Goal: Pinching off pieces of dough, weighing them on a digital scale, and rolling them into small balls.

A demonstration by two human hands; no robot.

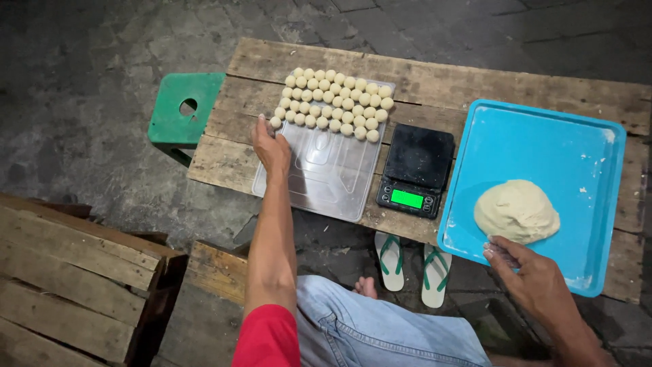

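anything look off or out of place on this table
The blue tray overhangs the wooden table's near edge, beside the right hand, so it looks precarious. The dough balls sit in tidy rows on the clear tray. Nothing is spilled.

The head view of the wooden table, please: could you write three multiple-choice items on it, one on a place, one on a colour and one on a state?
1. Where does the dough lump lie?
A. On the blue tray
B. On the scale
C. On the green stool

2. What colour is the scale's lit display?
A. Red
B. Green
C. White

3. What is the left hand doing?
A. Resting at the clear tray beside the dough balls
B. Lifting the scale
C. Holding a sandal

Answers:
1 A, the lump sits inside the tray.
2 B, the display glows green.
3 A, its fingers reach the nearest ball.
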